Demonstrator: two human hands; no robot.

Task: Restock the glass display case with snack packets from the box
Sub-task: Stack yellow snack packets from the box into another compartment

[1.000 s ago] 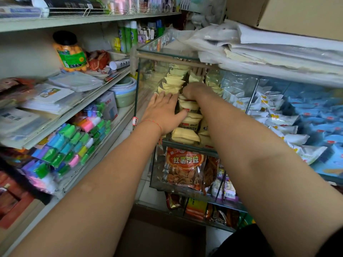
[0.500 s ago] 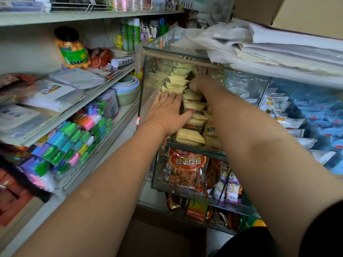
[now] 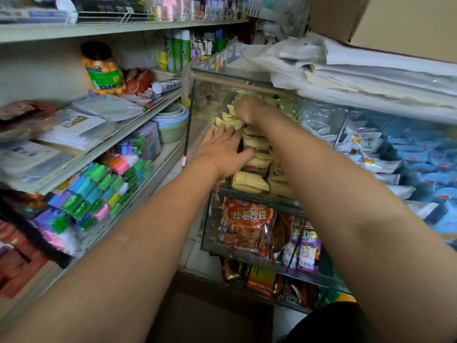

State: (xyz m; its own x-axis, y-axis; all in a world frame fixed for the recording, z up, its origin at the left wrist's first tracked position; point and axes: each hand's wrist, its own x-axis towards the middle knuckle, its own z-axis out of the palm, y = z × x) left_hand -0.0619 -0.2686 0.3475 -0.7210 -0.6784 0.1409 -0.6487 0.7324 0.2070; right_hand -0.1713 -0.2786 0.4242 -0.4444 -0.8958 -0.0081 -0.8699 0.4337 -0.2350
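both my arms are stretched out into the top tier of the glass display case, and my left hand lies flat on the row of yellow snack packets – fingers straight and lying side by side, thumb angled off toward the right, palm pressing down on the pile. a thin red string circles that wrist. my right hand is deeper in, up at the back of the same row, knuckles toward me; its fingers look curled down among the packets but the hand is blurred, so i cannot tell whether they pinch one or only push. the yellow packets stand overlapped in a line running from the front lip of the glass shelf back under the case's top pane. to the right, behind a glass divider, sit white and blue packets in the neighbouring compartment. one tier down i see an orange bag of chips leaning at the front glass, with a purple packet just beside it. a cardboard box sits on the floor below the case – only its dim brown top shows between my arms. off to the left, open shelves hold coloured packs and a jar with a black lid
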